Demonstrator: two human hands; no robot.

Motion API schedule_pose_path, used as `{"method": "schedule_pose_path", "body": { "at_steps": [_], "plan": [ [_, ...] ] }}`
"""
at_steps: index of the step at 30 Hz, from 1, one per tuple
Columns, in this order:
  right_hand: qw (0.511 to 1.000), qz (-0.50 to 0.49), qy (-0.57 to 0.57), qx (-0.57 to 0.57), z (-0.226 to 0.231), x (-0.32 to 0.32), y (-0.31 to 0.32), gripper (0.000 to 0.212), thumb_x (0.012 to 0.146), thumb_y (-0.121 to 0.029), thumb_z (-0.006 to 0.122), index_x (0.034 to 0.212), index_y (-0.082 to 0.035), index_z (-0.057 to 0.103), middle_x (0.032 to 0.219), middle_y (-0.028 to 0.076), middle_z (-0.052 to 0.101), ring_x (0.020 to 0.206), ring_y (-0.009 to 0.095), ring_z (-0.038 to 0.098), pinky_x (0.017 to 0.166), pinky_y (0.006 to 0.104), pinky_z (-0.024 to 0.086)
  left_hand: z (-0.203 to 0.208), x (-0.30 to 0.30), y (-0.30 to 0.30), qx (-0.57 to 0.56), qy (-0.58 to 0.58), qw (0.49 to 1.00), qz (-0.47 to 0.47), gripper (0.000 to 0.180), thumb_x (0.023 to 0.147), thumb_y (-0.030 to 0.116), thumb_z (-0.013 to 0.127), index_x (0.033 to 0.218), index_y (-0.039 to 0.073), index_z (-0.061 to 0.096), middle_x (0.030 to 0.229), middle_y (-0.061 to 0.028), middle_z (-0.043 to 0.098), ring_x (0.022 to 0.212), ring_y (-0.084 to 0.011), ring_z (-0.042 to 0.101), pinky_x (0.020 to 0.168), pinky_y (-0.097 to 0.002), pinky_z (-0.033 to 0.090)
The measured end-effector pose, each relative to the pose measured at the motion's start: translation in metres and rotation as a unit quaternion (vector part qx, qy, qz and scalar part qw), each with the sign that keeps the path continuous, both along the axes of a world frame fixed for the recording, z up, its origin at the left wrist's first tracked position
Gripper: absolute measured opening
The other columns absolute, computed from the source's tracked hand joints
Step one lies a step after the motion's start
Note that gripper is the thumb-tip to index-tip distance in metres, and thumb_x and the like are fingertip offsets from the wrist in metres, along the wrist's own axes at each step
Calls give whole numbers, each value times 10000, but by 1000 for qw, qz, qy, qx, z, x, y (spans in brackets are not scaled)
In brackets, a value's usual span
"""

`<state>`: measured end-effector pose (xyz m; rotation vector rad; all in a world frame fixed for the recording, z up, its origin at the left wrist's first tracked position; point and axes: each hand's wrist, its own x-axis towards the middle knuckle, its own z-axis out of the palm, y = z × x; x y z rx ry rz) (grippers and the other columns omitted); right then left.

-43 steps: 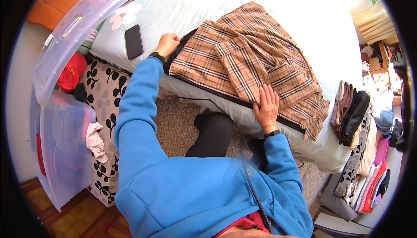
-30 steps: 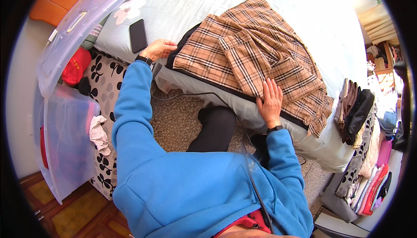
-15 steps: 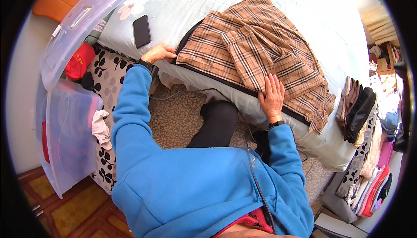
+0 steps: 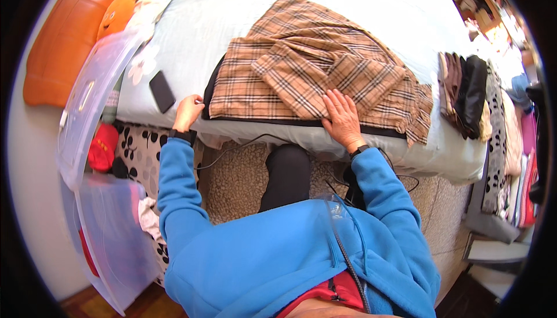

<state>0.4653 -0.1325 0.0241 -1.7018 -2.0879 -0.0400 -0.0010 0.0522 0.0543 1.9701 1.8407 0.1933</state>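
left hand (image 4: pixel 188 112) has curled nearly closed beside the left edge of the dark cloth (image 4: pixel 211 89); grip cannot be told. right hand (image 4: pixel 343 120), flat, grips nothing, apparently steadying the plaid shirt (image 4: pixel 313 66) near the bed (image 4: pixel 220 16) edge.

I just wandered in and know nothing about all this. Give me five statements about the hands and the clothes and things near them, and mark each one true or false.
1. The person's right hand rests on the tan plaid fabric shirt. True.
2. The black rectangular phone lies to the right of the shirt. False: it lies to the left, on the pale blue-white bed.
3. The left hand grips the phone. False: it is apart from the phone, by the shirt's left edge.
4. A pile of brown and black clothes lies to the right of the shirt. True.
5. The person's long-sleeved top is green. False: it is blue.
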Motion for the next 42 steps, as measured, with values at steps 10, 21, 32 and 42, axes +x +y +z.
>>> {"method": "schedule_pose_path", "body": {
  "at_steps": [10,21,32,42],
  "plan": [
    [999,22,33,-19,12,8,-3,670,849,-288,717,1445,-85,487,1540,101,453,1466,276,358,1214,477,246,29,259,-6,103,62,856,-503,697,973,506,569,1524,111,410,1617,-173,327,1495,-368,288,1171,-580,268],
    [810,-53,581,-68,79,191,17,245,1011,-122,600,1179,29,693,994,68,733,901,129,702,829,265,565,65,341,67,62,-74,875,-474,338,926,233,695,1198,32,683,1149,-187,700,1045,-347,679,892,-402,543],
    [967,-248,53,8,29,294,24,311,829,-92,660,1137,-49,670,1141,143,667,1085,377,598,956,461,490,15,525,171,159,144,869,-447,571,909,-9,507,1459,146,498,1431,-166,563,1318,-352,528,1126,-487,405],
    [961,-240,112,-78,34,294,25,316,848,-183,701,1139,-65,660,1036,192,694,976,394,652,862,451,522,42,494,187,269,262,834,-404,203,822,89,554,871,100,750,954,-131,729,990,-330,673,928,-495,447]
  ]
}}
